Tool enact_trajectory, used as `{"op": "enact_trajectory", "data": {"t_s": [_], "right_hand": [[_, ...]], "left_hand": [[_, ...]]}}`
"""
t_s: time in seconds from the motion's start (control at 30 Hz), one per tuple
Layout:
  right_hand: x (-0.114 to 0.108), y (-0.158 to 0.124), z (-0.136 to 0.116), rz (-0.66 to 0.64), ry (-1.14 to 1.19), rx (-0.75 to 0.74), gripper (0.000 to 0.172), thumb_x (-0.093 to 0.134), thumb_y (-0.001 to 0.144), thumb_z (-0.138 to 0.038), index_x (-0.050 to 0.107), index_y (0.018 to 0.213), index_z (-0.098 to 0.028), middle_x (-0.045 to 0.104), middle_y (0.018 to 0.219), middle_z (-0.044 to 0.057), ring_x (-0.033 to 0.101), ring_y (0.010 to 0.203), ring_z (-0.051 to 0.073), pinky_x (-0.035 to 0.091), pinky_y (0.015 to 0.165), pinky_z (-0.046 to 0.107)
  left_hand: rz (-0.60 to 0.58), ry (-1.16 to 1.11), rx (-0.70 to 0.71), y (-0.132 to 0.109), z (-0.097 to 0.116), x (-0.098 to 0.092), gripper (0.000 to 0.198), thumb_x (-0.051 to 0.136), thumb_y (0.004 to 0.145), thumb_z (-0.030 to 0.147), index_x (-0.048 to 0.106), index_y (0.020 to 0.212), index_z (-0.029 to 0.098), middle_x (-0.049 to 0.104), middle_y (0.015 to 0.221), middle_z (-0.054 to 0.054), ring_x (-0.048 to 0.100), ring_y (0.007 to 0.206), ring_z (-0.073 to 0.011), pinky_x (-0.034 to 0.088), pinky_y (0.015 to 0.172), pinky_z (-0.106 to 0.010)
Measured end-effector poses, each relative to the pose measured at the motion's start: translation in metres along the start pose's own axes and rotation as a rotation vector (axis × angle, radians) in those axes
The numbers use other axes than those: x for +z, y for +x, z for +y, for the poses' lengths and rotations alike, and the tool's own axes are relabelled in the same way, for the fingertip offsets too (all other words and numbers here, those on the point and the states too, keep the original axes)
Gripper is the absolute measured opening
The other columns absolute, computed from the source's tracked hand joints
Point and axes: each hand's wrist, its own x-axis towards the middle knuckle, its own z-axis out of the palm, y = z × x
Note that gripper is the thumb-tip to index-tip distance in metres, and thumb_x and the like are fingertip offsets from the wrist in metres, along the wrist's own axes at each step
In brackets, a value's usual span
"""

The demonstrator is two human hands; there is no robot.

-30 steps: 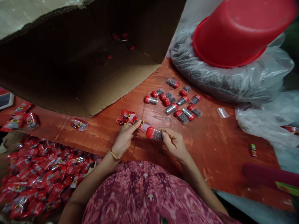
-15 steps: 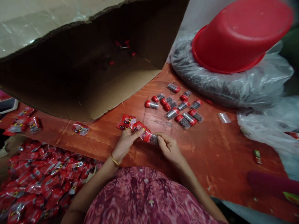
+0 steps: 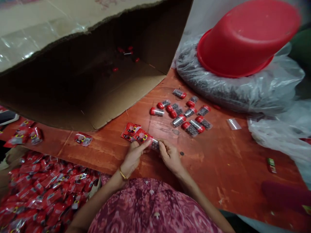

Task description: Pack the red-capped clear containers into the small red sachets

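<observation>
**Q: Hand state?**
A: The left hand [image 3: 132, 158] is partly closed, with thumb and fingers pinching a red packet [image 3: 143, 135]. The right hand [image 3: 170, 157] is closed to a narrow pinch on the grey, exposed end of a clear tube [image 3: 155, 145]. That end projects from the packet's mouth.

**Q: Location of the held unit?**
A: It sits between the hands, over the middle of the red board [image 3: 218, 161]. A second packet [image 3: 128, 131] lies just beside its far end.

**Q: Packed count?**
A: One unit is in hand and one lies beside it. A single packet [image 3: 83, 139] lies apart, and about three more [image 3: 24, 134] lie near the left edge. The heap [image 3: 48, 191] at lower left holds too many to count, at least dozens.

**Q: Unpacked count?**
A: About twelve bare red-capped tubes [image 3: 179, 121] lie in a loose group beyond the hands. Overlap prevents an exact figure. About five red items [image 3: 127, 53] show inside the carton [image 3: 126, 97], but shadow hides their type.

**Q: Remaining stock?**
A: A clear sack [image 3: 243, 94] of dark beads lies under an inverted red basin [image 3: 247, 38]. Its contents cannot be counted.
</observation>
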Motion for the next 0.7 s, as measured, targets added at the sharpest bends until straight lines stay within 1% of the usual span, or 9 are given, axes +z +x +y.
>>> {"op": "enact_trajectory", "data": {"t_s": [0.1,0.17,0.23,0.3,0.43,0.5,0.57,0.63,0.7], "right_hand": [[0.002,0.002,-0.001,-0.025,-0.024,-0.018,0.026,0.038,0.089,-0.027,0.062,0.086,-0.017,0.066,0.074,0.004,0.058,0.062,0.014,0.047,0.059,0.024],[0.004,0.002,-0.003,-0.008,-0.018,-0.03,0.024,0.039,0.089,-0.028,0.061,0.087,-0.018,0.066,0.076,0.005,0.059,0.067,0.015,0.047,0.063,0.025],[0.008,0.001,-0.004,0.027,0.029,-0.025,0.024,0.037,0.091,-0.029,0.059,0.09,-0.018,0.064,0.078,0.005,0.059,0.069,0.015,0.047,0.064,0.026],[0.012,0.0,-0.004,0.043,0.099,0.001,0.024,0.036,0.092,-0.031,0.057,0.093,-0.018,0.061,0.075,0.003,0.058,0.069,0.015,0.047,0.063,0.026],[0.021,0.0,-0.001,0.099,0.193,0.062,0.017,0.041,0.09,-0.033,0.049,0.097,-0.02,0.053,0.072,-0.001,0.053,0.062,0.012,0.044,0.055,0.023],[0.027,0.002,0.002,0.152,0.206,0.067,0.017,0.044,0.089,-0.033,0.045,0.101,-0.021,0.05,0.071,-0.003,0.051,0.06,0.011,0.042,0.054,0.023],[0.032,0.006,0.002,0.177,0.214,0.048,0.016,0.044,0.089,-0.032,0.044,0.1,-0.021,0.051,0.074,-0.002,0.052,0.064,0.011,0.044,0.059,0.023],[0.034,0.01,0.001,0.162,0.246,0.036,0.014,0.043,0.09,-0.033,0.044,0.098,-0.021,0.052,0.077,-0.001,0.054,0.069,0.011,0.045,0.064,0.024],[0.031,0.011,-0.001,0.084,0.317,0.042,0.016,0.043,0.09,-0.035,0.043,0.099,-0.022,0.052,0.076,-0.002,0.053,0.067,0.011,0.045,0.062,0.023]], "left_hand": [[0.003,0.011,0.026,0.001,0.0,-0.001,0.028,0.08,0.051,0.034,0.066,0.064,0.013,0.066,0.065,-0.001,0.057,0.061,-0.011,0.046,0.059,-0.022],[-0.039,0.027,0.063,0.002,0.002,-0.001,0.026,0.08,0.05,0.031,0.066,0.063,0.013,0.066,0.065,-0.001,0.057,0.06,-0.0109,0.047,0.061,-0.022],[-0.083,0.021,0.07,0.003,0.004,-0.001,0.026,0.08,0.049,0.029,0.066,0.063,0.013,0.067,0.066,-0.002,0.057,0.06,-0.0109,0.047,0.062,-0.023],[-0.099,-0.003,0.056,0.003,0.006,-0.002,0.027,0.079,0.052,0.033,0.065,0.064,0.014,0.067,0.066,-0.002,0.058,0.06,-0.0111,0.047,0.061,-0.023],[-0.073,-0.015,0.026,0.003,0.006,0.0,0.037,0.075,0.057,0.048,0.063,0.065,0.014,0.066,0.063,-0.002,0.059,0.059,-0.0119,0.047,0.059,-0.023],[-0.04,-0.009,0.032,0.004,0.004,0.002,0.038,0.076,0.055,0.049,0.064,0.066,0.015,0.066,0.063,-0.001,0.059,0.059,-0.0115,0.047,0.059,-0.023],[-0.024,-0.013,0.031,0.004,0.002,0.006,0.038,0.078,0.053,0.047,0.064,0.067,0.014,0.066,0.065,-0.001,0.059,0.061,-0.0118,0.046,0.06,-0.022],[-0.039,-0.032,0.018,0.004,0.002,0.009,0.039,0.079,0.051,0.046,0.064,0.067,0.014,0.066,0.065,-0.002,0.06,0.065,-0.0134,0.047,0.061,-0.023],[-0.04,-0.079,0.021,0.002,0.005,0.01,0.038,0.079,0.051,0.045,0.064,0.066,0.014,0.066,0.064,-0.002,0.061,0.068,-0.0148,0.047,0.062,-0.024]]}}
